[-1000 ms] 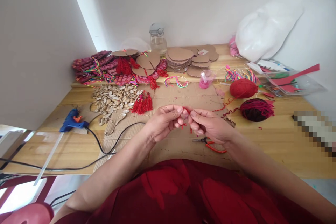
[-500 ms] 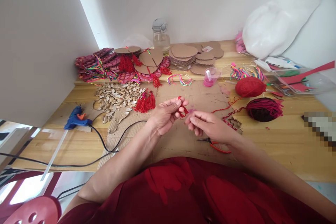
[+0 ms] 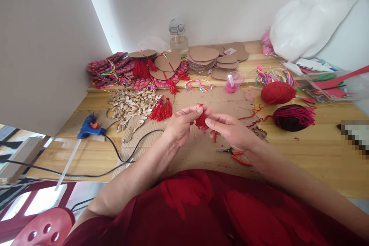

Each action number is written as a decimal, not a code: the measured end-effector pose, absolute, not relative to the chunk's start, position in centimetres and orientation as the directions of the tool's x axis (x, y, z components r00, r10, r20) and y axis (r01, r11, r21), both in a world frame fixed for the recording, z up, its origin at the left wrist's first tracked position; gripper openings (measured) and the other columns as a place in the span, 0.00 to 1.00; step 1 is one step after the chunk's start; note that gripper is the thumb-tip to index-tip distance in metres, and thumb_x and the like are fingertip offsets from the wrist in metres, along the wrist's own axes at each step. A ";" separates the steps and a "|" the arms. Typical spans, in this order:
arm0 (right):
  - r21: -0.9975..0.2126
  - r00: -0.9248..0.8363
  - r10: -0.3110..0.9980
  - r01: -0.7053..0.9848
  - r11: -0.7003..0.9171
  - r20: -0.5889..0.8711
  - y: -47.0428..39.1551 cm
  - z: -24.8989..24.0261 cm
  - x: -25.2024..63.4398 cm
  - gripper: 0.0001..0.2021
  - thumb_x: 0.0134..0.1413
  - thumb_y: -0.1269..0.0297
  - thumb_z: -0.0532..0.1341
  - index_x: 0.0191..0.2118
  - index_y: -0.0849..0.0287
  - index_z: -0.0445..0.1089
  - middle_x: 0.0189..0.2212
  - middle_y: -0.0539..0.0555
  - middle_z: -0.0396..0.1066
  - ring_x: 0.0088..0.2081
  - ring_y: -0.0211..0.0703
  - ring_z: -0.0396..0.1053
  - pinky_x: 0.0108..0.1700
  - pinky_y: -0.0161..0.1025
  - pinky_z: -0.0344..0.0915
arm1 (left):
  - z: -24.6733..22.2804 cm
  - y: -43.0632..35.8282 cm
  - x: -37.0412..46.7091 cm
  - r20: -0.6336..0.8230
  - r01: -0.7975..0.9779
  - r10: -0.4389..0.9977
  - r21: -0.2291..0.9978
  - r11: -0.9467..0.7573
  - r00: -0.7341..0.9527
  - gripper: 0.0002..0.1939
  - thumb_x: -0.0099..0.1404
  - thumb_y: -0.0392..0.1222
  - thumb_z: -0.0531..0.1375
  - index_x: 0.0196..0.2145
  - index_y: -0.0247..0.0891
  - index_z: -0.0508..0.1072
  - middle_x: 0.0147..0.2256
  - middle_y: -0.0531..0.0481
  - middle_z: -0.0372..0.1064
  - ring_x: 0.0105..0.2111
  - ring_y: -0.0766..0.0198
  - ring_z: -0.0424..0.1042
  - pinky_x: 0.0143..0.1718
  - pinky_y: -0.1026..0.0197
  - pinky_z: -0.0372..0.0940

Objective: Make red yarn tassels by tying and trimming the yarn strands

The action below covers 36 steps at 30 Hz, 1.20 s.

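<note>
A small red yarn tassel hangs between my two hands over the cardboard sheet. My left hand pinches its top between thumb and fingers. Beside it, my right hand has thumb and fingers closed at the tassel's strands; its fingertips are partly hidden. A short red strand shows under the right fingers. Below the right hand lies a pair of small snips with orange handles. More finished red tassels lie in a bunch left of my hands.
Peanut shells are heaped at the left, near a blue glue gun with a trailing black cord. Red and dark magenta yarn balls sit right. Cardboard cutouts, a glass bottle and a pink cup stand behind.
My right hand has moved in to the tassel from a small distance away. The tassel's strands now hang down in view below the left fingers. The whole view has shifted slightly.
</note>
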State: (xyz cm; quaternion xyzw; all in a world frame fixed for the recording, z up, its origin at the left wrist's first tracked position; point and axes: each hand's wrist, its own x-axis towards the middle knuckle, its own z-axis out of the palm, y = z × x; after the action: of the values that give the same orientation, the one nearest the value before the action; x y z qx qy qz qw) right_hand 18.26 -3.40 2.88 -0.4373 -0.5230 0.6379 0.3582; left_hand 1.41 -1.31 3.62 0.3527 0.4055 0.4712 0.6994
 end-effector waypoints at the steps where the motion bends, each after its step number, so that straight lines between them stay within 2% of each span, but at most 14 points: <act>1: -0.975 -0.365 0.909 -0.019 -0.222 -0.200 -3.4 2.6 18.0 0.14 0.55 0.52 0.65 0.38 0.59 0.75 0.36 0.55 0.73 0.32 0.39 0.66 0.30 0.36 0.61 | 3.7 -1.4 1.5 -0.249 -0.390 0.940 0.861 0.326 0.235 0.10 0.56 0.43 0.69 0.35 0.36 0.80 0.33 0.48 0.79 0.30 0.67 0.71 0.32 0.64 0.60; 4: -0.961 -0.361 0.901 -0.044 -0.273 -0.239 -3.6 2.1 17.6 0.14 0.53 0.53 0.65 0.35 0.60 0.75 0.30 0.55 0.73 0.31 0.40 0.66 0.27 0.35 0.57 | 3.9 -1.5 1.6 -0.291 -0.444 0.922 0.812 0.379 0.256 0.09 0.58 0.42 0.67 0.36 0.35 0.79 0.34 0.46 0.78 0.27 0.66 0.70 0.27 0.64 0.59; 8: -0.954 -0.336 0.908 -0.077 -0.291 -0.250 -3.8 2.2 17.5 0.14 0.51 0.53 0.67 0.34 0.60 0.75 0.29 0.54 0.73 0.30 0.39 0.66 0.25 0.34 0.54 | 4.1 -1.6 1.7 -0.325 -0.493 0.907 0.763 0.419 0.269 0.06 0.61 0.39 0.65 0.35 0.34 0.78 0.35 0.45 0.78 0.27 0.65 0.71 0.24 0.64 0.59; 14: -0.954 -0.337 0.915 -0.122 -0.275 -0.221 -3.9 2.4 17.1 0.13 0.50 0.54 0.67 0.32 0.61 0.74 0.31 0.55 0.73 0.30 0.38 0.66 0.25 0.34 0.55 | 4.1 -1.5 1.8 -0.378 -0.528 0.885 0.710 0.466 0.273 0.04 0.64 0.37 0.63 0.34 0.35 0.77 0.39 0.45 0.78 0.35 0.62 0.75 0.26 0.65 0.62; 20: -0.968 -0.357 0.917 -0.107 -0.228 -0.177 -3.9 2.6 16.9 0.12 0.51 0.55 0.66 0.32 0.61 0.74 0.29 0.53 0.71 0.30 0.38 0.67 0.26 0.34 0.57 | 4.0 -1.3 1.7 -0.394 -0.528 0.855 0.672 0.518 0.338 0.05 0.65 0.40 0.62 0.35 0.36 0.76 0.30 0.51 0.75 0.24 0.67 0.69 0.20 0.64 0.56; 23: -0.976 -0.356 0.918 -0.062 -0.209 -0.174 -4.0 2.6 17.2 0.12 0.53 0.56 0.65 0.33 0.61 0.75 0.29 0.54 0.72 0.31 0.39 0.67 0.27 0.35 0.59 | 4.1 -1.2 1.7 -0.423 -0.527 0.846 0.662 0.533 0.324 0.05 0.66 0.38 0.62 0.33 0.35 0.76 0.29 0.50 0.75 0.24 0.67 0.70 0.22 0.64 0.58; 26: -0.966 -0.317 0.922 -0.054 -0.253 -0.224 -3.9 2.5 17.7 0.12 0.54 0.56 0.63 0.37 0.60 0.75 0.32 0.55 0.73 0.35 0.43 0.68 0.29 0.36 0.60 | 4.2 -1.1 1.8 -0.434 -0.524 0.858 0.681 0.511 0.274 0.05 0.65 0.35 0.61 0.32 0.34 0.77 0.28 0.49 0.76 0.28 0.65 0.73 0.29 0.62 0.65; 30: -0.961 -0.287 0.931 -0.093 -0.260 -0.224 -3.9 2.7 17.8 0.12 0.53 0.58 0.64 0.40 0.60 0.74 0.36 0.56 0.73 0.37 0.43 0.67 0.32 0.37 0.61 | 4.0 -0.9 2.1 -0.414 -0.498 0.888 0.738 0.455 0.198 0.04 0.60 0.35 0.64 0.29 0.33 0.79 0.28 0.48 0.77 0.30 0.65 0.75 0.37 0.63 0.67; 33: -0.971 -0.332 0.928 -0.109 -0.213 -0.167 -3.9 3.2 17.2 0.13 0.50 0.61 0.66 0.41 0.59 0.74 0.40 0.54 0.73 0.36 0.39 0.65 0.33 0.36 0.59 | 3.6 -1.0 2.5 -0.346 -0.427 0.929 0.826 0.368 0.132 0.04 0.53 0.38 0.68 0.27 0.34 0.80 0.28 0.48 0.77 0.31 0.65 0.75 0.37 0.64 0.66; 36: -0.960 -0.358 0.922 -0.171 -0.223 -0.151 -3.8 3.1 16.4 0.13 0.45 0.63 0.68 0.39 0.59 0.74 0.35 0.51 0.72 0.34 0.37 0.64 0.33 0.36 0.56 | 3.3 -1.4 2.9 -0.248 -0.335 0.966 0.907 0.256 0.067 0.07 0.49 0.41 0.70 0.26 0.35 0.81 0.26 0.49 0.77 0.28 0.66 0.72 0.31 0.65 0.64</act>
State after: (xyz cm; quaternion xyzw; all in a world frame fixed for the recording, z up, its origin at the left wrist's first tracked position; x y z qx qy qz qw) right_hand 16.39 -3.77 3.10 -0.3963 -0.4735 0.6742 0.4052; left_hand 2.92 -1.39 3.33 0.3428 0.4604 0.5044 0.6451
